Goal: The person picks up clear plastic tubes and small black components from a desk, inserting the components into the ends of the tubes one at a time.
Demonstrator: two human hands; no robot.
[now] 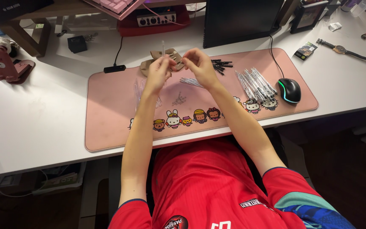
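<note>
My left hand (159,70) and my right hand (196,63) meet above the far edge of a pink desk mat (111,123). The left hand pinches a thin clear pen tube (163,47) that stands upright above the fingers. The right hand's fingertips are closed close beside it; what they hold is too small to tell. Just behind the hands lies a tan cardboard piece (172,54). On the mat lie a pile of clear pen tubes (255,82) at the right, black pen parts (221,64), thin metal refills (189,81) and small springs (178,99).
A black mouse (289,90) with a lit rim sits on the mat's right end. A dark monitor (242,19) stands behind, with a wristwatch (344,50) to the right. A pink phone stand (5,63) is at far left. The white desk (34,127) surrounds the mat.
</note>
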